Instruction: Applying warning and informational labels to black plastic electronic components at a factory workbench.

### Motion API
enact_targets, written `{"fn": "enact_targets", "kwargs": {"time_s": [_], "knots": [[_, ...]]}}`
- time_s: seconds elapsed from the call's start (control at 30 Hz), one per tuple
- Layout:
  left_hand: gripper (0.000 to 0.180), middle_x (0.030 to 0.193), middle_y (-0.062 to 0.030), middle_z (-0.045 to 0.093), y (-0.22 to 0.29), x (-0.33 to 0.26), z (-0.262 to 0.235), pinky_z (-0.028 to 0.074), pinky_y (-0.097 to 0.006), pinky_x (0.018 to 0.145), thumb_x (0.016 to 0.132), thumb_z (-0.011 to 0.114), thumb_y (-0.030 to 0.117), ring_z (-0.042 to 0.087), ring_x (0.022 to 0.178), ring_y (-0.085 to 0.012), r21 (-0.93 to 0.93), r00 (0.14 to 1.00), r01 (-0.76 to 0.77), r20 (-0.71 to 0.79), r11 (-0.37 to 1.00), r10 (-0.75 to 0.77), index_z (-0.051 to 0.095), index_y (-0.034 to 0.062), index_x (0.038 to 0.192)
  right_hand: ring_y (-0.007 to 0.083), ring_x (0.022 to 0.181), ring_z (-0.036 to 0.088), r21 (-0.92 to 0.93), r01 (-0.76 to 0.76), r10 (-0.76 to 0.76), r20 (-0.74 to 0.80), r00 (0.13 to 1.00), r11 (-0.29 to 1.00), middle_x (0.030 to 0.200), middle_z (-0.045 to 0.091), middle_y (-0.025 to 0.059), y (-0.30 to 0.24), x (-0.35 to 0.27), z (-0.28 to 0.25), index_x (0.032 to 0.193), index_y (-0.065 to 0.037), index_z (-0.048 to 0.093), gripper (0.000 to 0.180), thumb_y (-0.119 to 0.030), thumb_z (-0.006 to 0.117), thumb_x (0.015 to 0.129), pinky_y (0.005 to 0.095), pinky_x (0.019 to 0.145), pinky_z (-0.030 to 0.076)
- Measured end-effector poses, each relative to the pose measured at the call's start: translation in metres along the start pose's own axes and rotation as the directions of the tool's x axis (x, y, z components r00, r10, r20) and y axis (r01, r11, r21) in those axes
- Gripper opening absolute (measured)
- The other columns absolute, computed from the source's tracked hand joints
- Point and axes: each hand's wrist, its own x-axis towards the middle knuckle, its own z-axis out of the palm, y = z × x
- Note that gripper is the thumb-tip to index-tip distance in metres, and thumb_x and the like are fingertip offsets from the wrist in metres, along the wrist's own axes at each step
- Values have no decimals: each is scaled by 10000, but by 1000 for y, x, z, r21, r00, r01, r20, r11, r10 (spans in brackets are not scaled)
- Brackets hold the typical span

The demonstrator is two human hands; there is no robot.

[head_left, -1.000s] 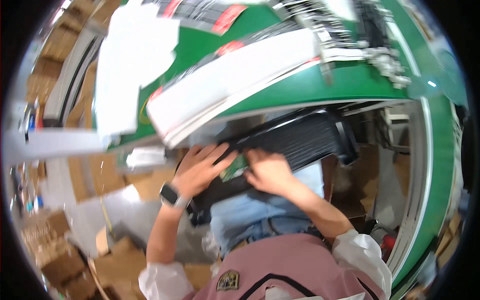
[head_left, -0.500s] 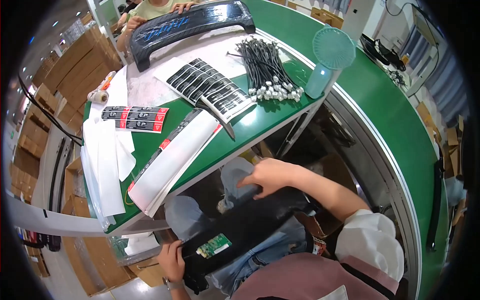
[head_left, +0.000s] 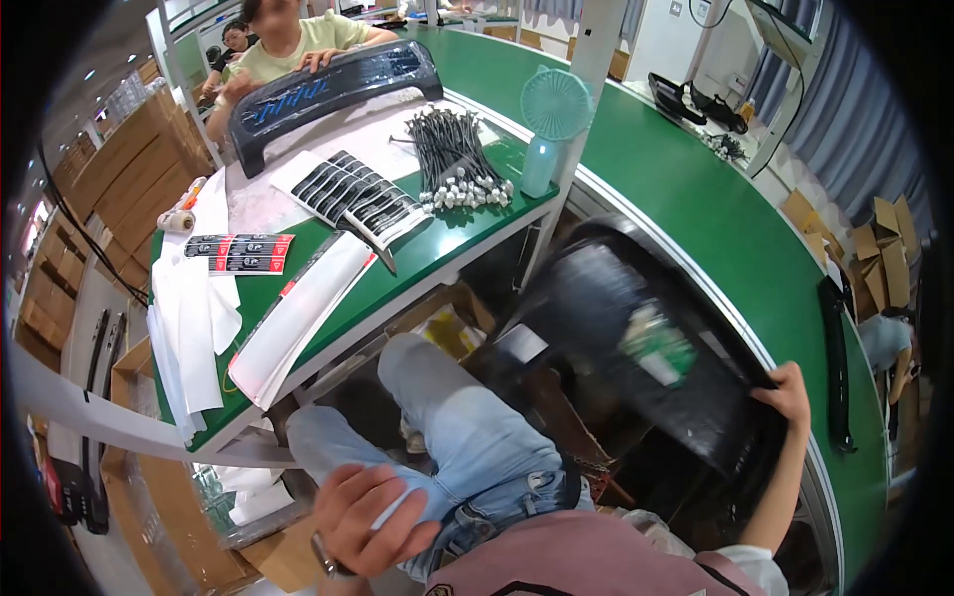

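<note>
My right hand (head_left: 785,395), at the right, grips the edge of a long black plastic panel (head_left: 586,298). The panel hangs tilted beside my right leg, near the rim of the green bench. A green rectangular piece (head_left: 660,348), blurred and looking like a circuit board, lies on its dark face. My left hand (head_left: 373,517) is raised over my lap, fingers loosely bent and apart, with nothing in it. On the table ahead are a rolled white label sheet (head_left: 303,318), a knife (head_left: 386,260), black label sheets (head_left: 363,199) and a bundle of black cables (head_left: 452,154) with white connectors.
Across the table a person (head_left: 298,45) holds another black panel (head_left: 338,94). A teal fan (head_left: 555,114) stands at the table's right corner. The green bench (head_left: 686,214) curves along the right. Cardboard boxes (head_left: 149,497) stand at the left, near white sheets (head_left: 194,328).
The black panel has swung off my lap to the right in my right hand. My left hand has let go of it and risen. My view has shifted to the right.
</note>
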Motion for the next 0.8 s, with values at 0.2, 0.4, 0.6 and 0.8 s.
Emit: {"fn": "enact_targets", "kwargs": {"time_s": [0.2,0.4,0.6,0.8], "knots": [[184,914,-96,646,15,-11,51,526,-369,683,735,770,116,652,822,-276,-195,989,83,134,977,-58,700,70,898,62,648,525,465,-85,332,-480,812,881,693,602,-41,54,-29,-9,777,2,665,149,-137,720,774,265,577,401],[150,937,-92,659,20,-53,75,528,-335,676,751,750,45,669,823,-271,-287,924,369,214,884,-316,697,46,891,119,459,522,220,-256,337,-654,677,941,498,569,48,130,140,-35,597,25,656,275,-212,773,669,345,445,344],[79,922,-106,670,25,-70,83,543,-287,694,801,724,-11,675,781,-208,-358,746,664,246,657,-619,712,-2,878,320,848,673,-74,-408,14,-978,209,910,937,692,145,92,267,-32,975,-28,700,206,-66,664,776,409,761,527],[53,896,-91,677,16,-73,94,512,-254,673,835,687,-16,650,754,-142,-376,597,788,266,488,-757,701,-29,885,200,735,673,487,405,-60,-580,812,774,894,701,123,-232,300,35,1056,4,687,319,-180,753,803,327,647,526]]}}
